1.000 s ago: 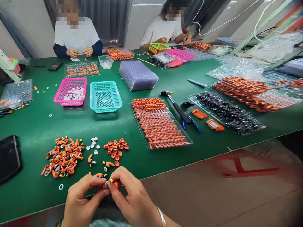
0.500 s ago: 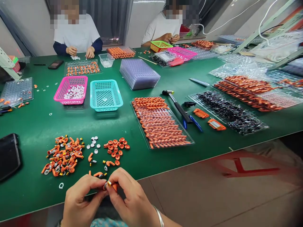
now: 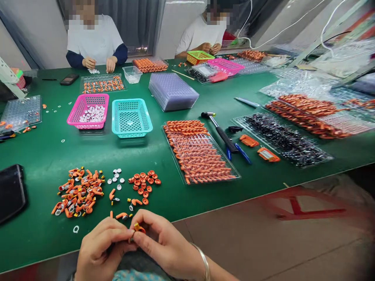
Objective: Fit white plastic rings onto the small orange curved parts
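My left hand and my right hand meet at the table's near edge, fingertips pinched together. Between them is a small orange earbud shell with a gold-coloured piece sticking up; fingers hide much of it. The right thumb and fingers grip the shell, and the left fingertips press against its left side, where the exact contact is hidden. Just beyond lie a few loose orange stem pieces. Farther left is a heap of orange earbud shells. Round orange caps and small white discs lie beyond my hands.
A black phone lies at the left edge. Pink and teal baskets stand mid-table. Rightward are a tray of orange parts, a hammer and a tray of black parts. Two people sit across the table.
The earbud shell has turned between my fingers, so its orange rim and gold piece show more. My left fingers have closed in, and the right wrist has shifted slightly right.
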Available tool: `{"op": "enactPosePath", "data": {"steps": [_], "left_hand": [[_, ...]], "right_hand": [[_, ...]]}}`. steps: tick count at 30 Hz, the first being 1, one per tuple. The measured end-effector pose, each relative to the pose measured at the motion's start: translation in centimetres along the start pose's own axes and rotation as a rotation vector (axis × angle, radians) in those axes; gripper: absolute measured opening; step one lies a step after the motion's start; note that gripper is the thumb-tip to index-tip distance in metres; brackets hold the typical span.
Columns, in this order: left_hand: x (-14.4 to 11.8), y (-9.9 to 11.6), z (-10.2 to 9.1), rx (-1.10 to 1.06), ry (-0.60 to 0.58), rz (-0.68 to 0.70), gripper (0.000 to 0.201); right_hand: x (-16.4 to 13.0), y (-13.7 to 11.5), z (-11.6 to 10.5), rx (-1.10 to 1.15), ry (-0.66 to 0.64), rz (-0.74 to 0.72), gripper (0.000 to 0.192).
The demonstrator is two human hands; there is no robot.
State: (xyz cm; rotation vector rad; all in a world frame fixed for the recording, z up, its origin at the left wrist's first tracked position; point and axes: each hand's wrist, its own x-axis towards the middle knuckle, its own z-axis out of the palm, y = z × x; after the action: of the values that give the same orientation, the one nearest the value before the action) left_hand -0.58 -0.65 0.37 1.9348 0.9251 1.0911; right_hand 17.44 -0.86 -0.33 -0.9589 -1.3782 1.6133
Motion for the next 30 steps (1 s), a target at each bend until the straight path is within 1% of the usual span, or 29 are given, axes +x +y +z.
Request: {"op": "enactPosePath", "data": {"steps": [2,4,6,9,11,14,18,21,24,27,30], "left_hand": [[-0.1,-0.2,0.0,0.011,-0.002,0.004,0.016],[-0.2,-0.4,-0.1,0.028,0.006,0.006,0.016],[0.0,-0.3,-0.1,0.042,0.009,0.018,0.014],[0.3,0.0,-0.2,0.056,-0.012,0.053,0.011],[0.4,0.2,-0.3,0.050,-0.034,0.068,0.009],[0.5,0.3,-0.3,0.008,-0.031,0.051,0.008],[0.4,-0.3,-0.1,-0.104,0.009,-0.050,0.006],[0.3,-0.8,0.0,-0.202,0.061,-0.192,0.008],[0.2,-1.1,0.0,-0.274,0.109,-0.307,0.013],[0.1,-1.1,0.0,-0.283,0.138,-0.347,0.016],[0.0,-1.1,0.1,-0.255,0.144,-0.338,0.016]], "right_hand": [[0.3,-0.3,-0.5,0.031,-0.066,0.030,0.021],[0.4,-0.4,-0.7,0.030,-0.087,0.047,0.026],[0.5,-0.3,-0.6,0.079,-0.097,0.072,0.031],[0.4,0.3,0.0,0.235,-0.103,0.105,0.038],[0.3,0.8,0.5,0.319,-0.108,0.103,0.041],[0.1,1.5,1.4,0.392,-0.089,0.098,0.045],[0.3,1.9,1.8,0.477,-0.025,0.145,0.048],[0.7,1.8,1.2,0.508,-0.049,0.162,0.046],[1.0,1.4,0.1,0.505,-0.080,0.140,0.044],[1.0,1.1,-0.5,0.532,-0.082,0.121,0.039],[0.8,1.2,-0.4,0.582,-0.058,0.092,0.034]]}}
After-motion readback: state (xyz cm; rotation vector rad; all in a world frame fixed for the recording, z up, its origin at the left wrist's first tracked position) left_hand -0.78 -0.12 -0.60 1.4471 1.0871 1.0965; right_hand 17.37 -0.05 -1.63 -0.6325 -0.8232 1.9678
